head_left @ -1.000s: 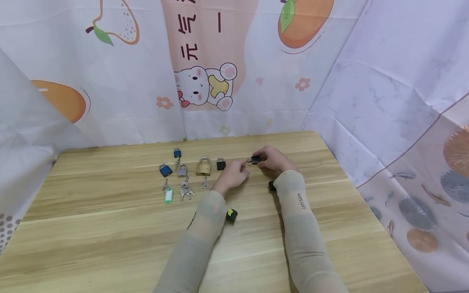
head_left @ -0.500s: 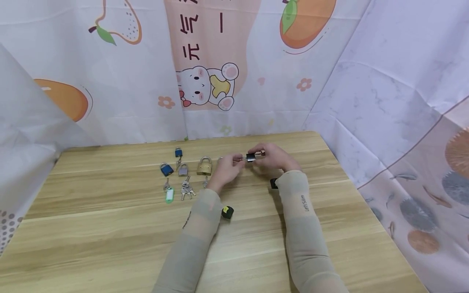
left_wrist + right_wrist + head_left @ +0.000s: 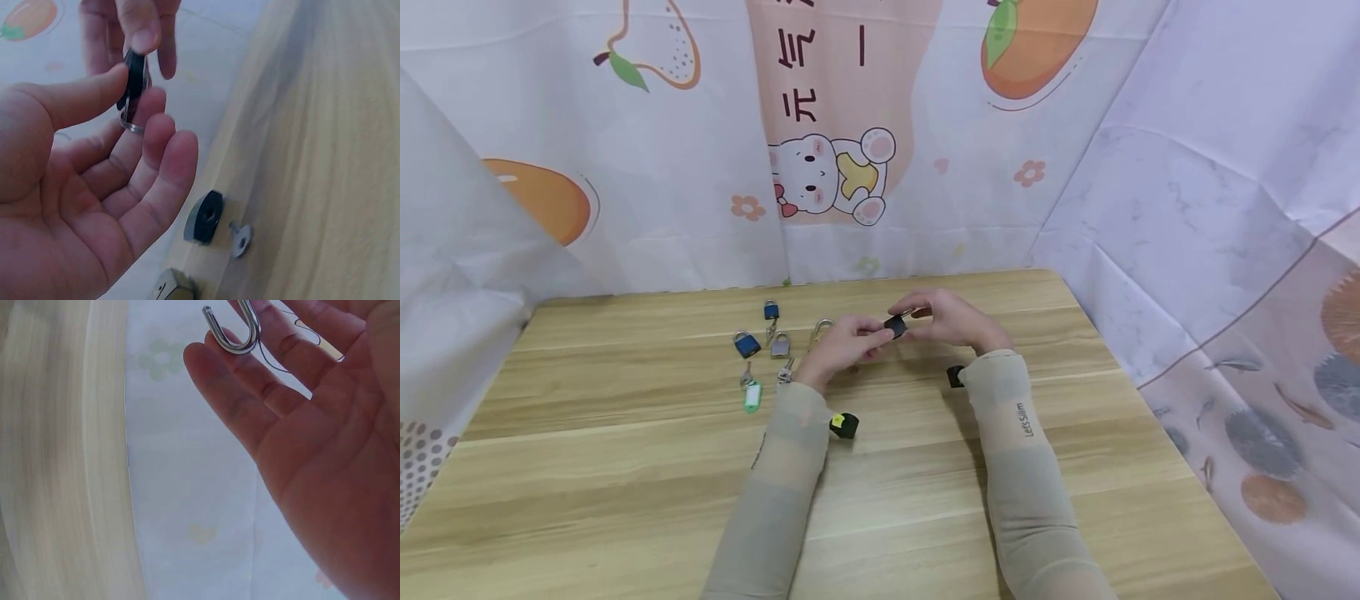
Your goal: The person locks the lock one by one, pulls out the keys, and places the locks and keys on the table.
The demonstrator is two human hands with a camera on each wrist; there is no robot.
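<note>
Between my two hands, off the tabletop, is a small black padlock (image 3: 895, 326). My left hand (image 3: 842, 346) pinches its body between thumb and fingers. A thin metal ring (image 3: 131, 127) hangs at the lock's lower end in the left wrist view. From the other side, my right hand (image 3: 951, 321) holds the same padlock near its shackle. The right wrist view shows that steel shackle (image 3: 232, 345) with one end free, by the fingertips; the body is out of that frame. A second black padlock (image 3: 205, 217) and a key (image 3: 240, 242) lie below my left hand.
Left of my hands lie two blue padlocks (image 3: 747, 344), a grey padlock (image 3: 781, 345), a brass padlock (image 3: 822, 327) partly hidden by my left hand, loose keys (image 3: 785, 372) and a green key tag (image 3: 752, 397). A curtain (image 3: 662, 250) hangs behind the table (image 3: 625, 467).
My left hand has come up to the black padlock and now pinches its body. The right hand has shifted the padlock to the left, its fingers now nearer the shackle.
</note>
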